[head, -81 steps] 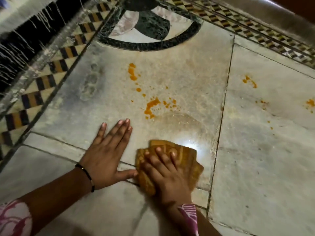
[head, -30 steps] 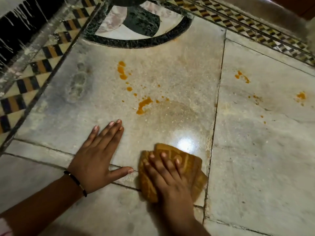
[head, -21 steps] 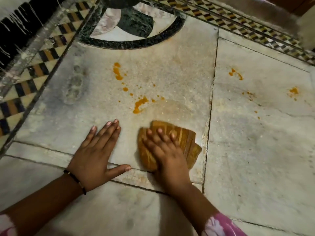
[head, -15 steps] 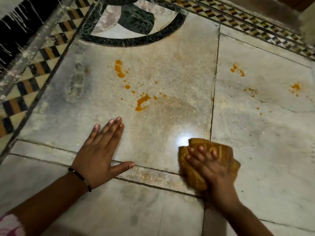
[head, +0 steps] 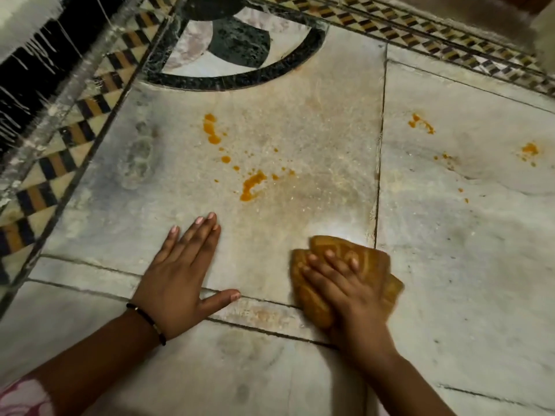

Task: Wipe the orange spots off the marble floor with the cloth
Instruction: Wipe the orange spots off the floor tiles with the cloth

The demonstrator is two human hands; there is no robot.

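1. The right hand [head: 350, 291] lies flat on top of the cloth [head: 369, 259]. Its fingers are spread out and press down. They do not curl round the cloth.
2. The left hand [head: 180, 276] lies flat on the floor [head: 300, 94] with straight fingers. It holds nothing. It looks like it props the person up.
3. The cloth is bunched up and yellow-brown. It sits on the floor just beside the long crack [head: 379, 163] between two big slabs, on the near end of it.
4. The cloth looks soft and light. It will likely bend and fold with no effort, and it cannot break.
5. The floor looks smooth and a bit shiny near the cloth, so the cloth may slide fast. I think a flat palm on the middle of the cloth is the best hold, so it stays bunched.
6. The biggest orange spot [head: 250, 186] is on the far left side of the crack, away from the cloth. More small spots [head: 211, 129] lie farther off on that side.
7. Other orange spots [head: 420, 123] lie on the right side of the crack, well apart from the cloth.
8. A lot of spots are left, so the job looks far from done.
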